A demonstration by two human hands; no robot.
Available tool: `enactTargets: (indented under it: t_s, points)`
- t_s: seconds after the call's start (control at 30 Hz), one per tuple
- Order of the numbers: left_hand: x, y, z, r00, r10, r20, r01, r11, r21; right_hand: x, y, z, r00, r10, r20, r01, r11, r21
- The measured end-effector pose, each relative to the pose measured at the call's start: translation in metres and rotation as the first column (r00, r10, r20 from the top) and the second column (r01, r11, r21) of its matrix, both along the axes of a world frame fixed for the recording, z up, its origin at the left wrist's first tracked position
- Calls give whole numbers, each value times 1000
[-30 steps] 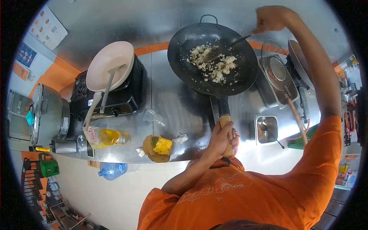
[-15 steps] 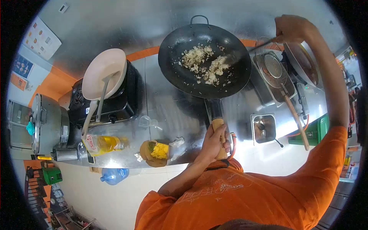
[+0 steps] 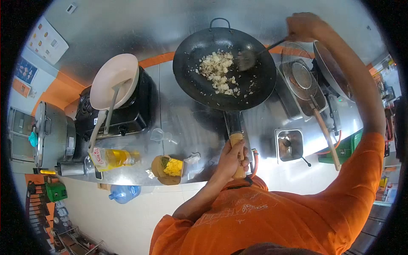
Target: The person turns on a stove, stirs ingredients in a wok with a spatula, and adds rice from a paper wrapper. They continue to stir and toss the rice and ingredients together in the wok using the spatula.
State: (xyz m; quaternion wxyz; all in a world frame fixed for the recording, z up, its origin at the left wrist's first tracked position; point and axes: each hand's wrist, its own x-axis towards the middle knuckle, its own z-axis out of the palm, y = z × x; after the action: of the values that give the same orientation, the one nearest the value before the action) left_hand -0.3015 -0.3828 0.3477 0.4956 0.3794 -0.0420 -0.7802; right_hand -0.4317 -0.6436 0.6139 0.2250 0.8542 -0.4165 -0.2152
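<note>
A black wok [image 3: 191, 51] holds crumbly, pale, rice-like food [image 3: 216, 68], heaped at its middle and left. My left hand [image 3: 233, 159] is wrapped round the wok's wooden handle [image 3: 240, 171] near the counter's front edge. Raised at the upper right, my right hand [image 3: 304, 26] grips a metal spatula [image 3: 274, 45] by its dark shaft. The spatula's head is blurred by motion and lies inside the wok, at the right side of the food. A wire strainer [image 3: 303, 76] with a long wooden handle rests below my right hand, over a metal tray.
To the left, a pale pan [image 3: 104, 87] with a spatula in it sits on a black stove [image 3: 140, 114]. An oil bottle [image 3: 117, 158] and a carton of yellow food [image 3: 173, 166] are near the front edge. A small metal container [image 3: 290, 145] is at right, beside a lidded pan [image 3: 333, 68].
My right hand has moved left and slightly up, carrying the spatula's head toward the upper right of the food. The right-hand clump of food has shifted left. My left hand keeps its hold.
</note>
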Motion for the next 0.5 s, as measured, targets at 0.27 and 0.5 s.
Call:
enactTargets:
  t_s: [0.27,0.5]
  points:
    - [4,-4,2,999,-15,31,15,1000,-5,-17,-69,-28,962,272,-2,-272,960,-61]
    - [5,-4,8,998,-18,68,16,999,39,-30,-202,-89,906,311,287,-303,950,-73]
